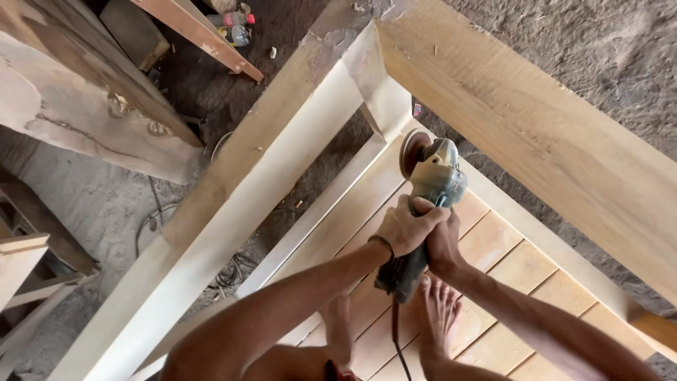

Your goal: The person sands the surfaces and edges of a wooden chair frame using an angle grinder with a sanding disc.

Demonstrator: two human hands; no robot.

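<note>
A green-grey angle grinder (431,185) with a sanding disc points up toward the inner corner of a pale wooden frame (384,92). My left hand (405,227) wraps over the grinder's body from the left. My right hand (444,247) grips the same body from the right and below. The disc sits against the lower frame rail near the corner joint. The tool's dark cord (396,339) hangs down between my bare feet (441,317), which stand on a slatted wooden panel (508,261).
Two thick beams (233,197) of the frame meet at the top. A rough plank (84,99) lies at the upper left, with plastic bottles (236,28) on the dirt floor beyond. Cables (151,219) trail on the dusty ground at left.
</note>
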